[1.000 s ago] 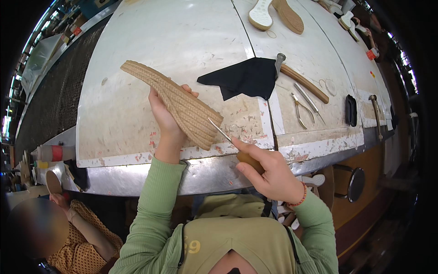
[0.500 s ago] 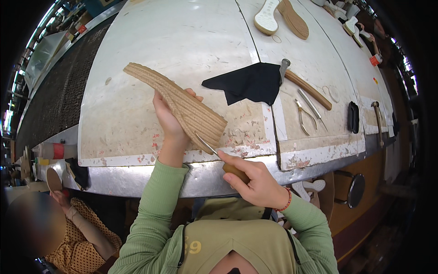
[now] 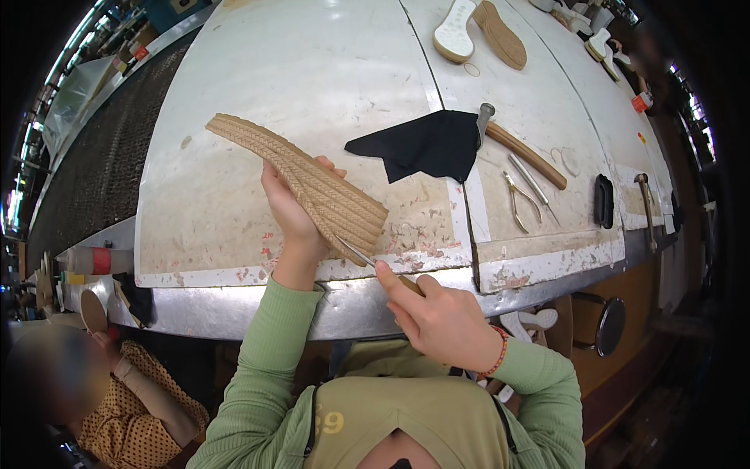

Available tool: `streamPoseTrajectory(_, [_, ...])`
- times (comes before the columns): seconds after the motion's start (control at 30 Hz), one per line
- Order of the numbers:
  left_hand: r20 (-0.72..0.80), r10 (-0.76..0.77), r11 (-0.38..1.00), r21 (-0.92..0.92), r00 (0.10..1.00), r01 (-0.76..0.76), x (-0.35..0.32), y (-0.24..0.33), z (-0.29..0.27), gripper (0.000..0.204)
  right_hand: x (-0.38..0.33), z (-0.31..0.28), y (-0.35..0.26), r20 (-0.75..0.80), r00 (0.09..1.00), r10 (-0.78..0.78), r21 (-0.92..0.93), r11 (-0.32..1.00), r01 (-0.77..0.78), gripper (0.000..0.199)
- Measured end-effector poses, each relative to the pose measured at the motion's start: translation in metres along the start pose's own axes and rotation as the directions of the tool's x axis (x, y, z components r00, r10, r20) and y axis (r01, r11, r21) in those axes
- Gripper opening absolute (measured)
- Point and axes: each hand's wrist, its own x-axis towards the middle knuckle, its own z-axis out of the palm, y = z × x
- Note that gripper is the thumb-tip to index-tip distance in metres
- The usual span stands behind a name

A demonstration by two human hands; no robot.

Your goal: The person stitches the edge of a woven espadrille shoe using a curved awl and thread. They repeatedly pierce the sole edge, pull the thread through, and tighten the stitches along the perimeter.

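My left hand (image 3: 293, 207) is closed around a tan wedge shoe sole (image 3: 312, 184) with a ribbed, braided side, held tilted above the table. In my right hand (image 3: 441, 313) is a thin metal tool with a wooden handle (image 3: 408, 286), perhaps an awl. Its metal shaft (image 3: 355, 252) lies against the lower, thick end of the sole, with my index finger stretched along it. Whether the tip enters the sole, I cannot make out. To the right of the sole lies a black cloth piece (image 3: 426, 144), touching the head of a hammer (image 3: 523, 152).
Pliers (image 3: 519, 203) and a slim metal tool (image 3: 533, 184) lie right of the cloth, with a black tray (image 3: 603, 201) beyond. Two shoe soles (image 3: 500, 35) rest at the far side. The table's metal edge (image 3: 351, 305) runs before me. Another person (image 3: 141, 399) sits at the lower left.
My right hand has rolled and shifted slightly, so the tool's handle points lower and shows less. The sole has turned a little in my left hand, its far end moving left.
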Motion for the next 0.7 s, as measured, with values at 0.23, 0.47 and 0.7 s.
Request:
streamPoseTrajectory(0.23, [0.015,-0.058,0.996,-0.064,0.998,0.059,0.006,-0.001,-0.007,0.047,-0.009,-0.005,0.015,0.079,0.996,0.029,0.220,0.974,-0.046,0.055])
streamPoseTrajectory(0.47, [0.068,-0.140,0.989,-0.028,0.988,0.142,0.002,-0.002,-0.005,0.047,0.010,0.000,0.016,-0.065,0.990,0.125,0.686,0.726,-0.047,0.047])
streamPoseTrajectory(0.7, [0.073,-0.160,0.985,-0.058,0.984,0.164,-0.001,-0.006,-0.001,0.046,0.020,0.019,0.006,0.022,0.987,0.158,0.810,0.576,-0.111,0.042])
